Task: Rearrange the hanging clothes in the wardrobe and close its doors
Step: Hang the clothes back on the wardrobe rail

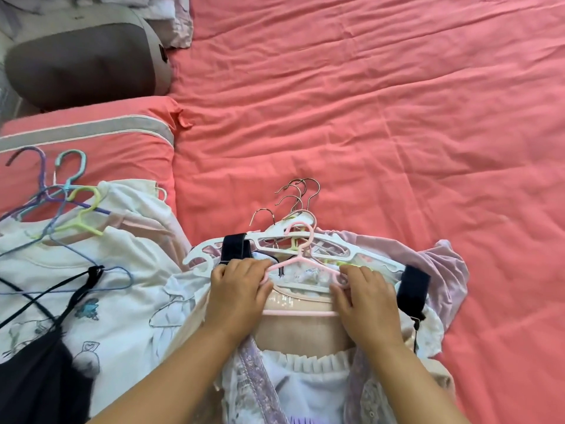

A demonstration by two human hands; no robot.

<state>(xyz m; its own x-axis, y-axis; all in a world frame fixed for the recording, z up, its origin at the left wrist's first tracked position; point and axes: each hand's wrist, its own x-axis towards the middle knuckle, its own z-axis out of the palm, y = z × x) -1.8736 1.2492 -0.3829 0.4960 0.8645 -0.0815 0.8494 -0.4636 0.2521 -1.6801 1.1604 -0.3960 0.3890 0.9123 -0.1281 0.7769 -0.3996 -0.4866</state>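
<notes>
My left hand (237, 286) and right hand (363, 293) both pinching pink hanger (301, 270) atop clothes pile (305, 332) on bed (367, 117). Second pile (91, 270) alongside. Wardrobe out of view; hanging, door-closing all left, I'd judge.

Creased matt coral cotton-like bedsheet (367, 102). Smooth pale-pink plastic hanger (301, 264) with faint sheen; glossy white plastic hanger (305, 240) beneath. Thin shiny metal wire hooks (298, 194). Soft lilac velvet-like garment (440, 264), slightly lustrous. Peach cloth top with glinting sequins (293, 304). Frilled white lace fabric (308, 362). Matt grey-brown cushion (82, 62), finely textured.
</notes>
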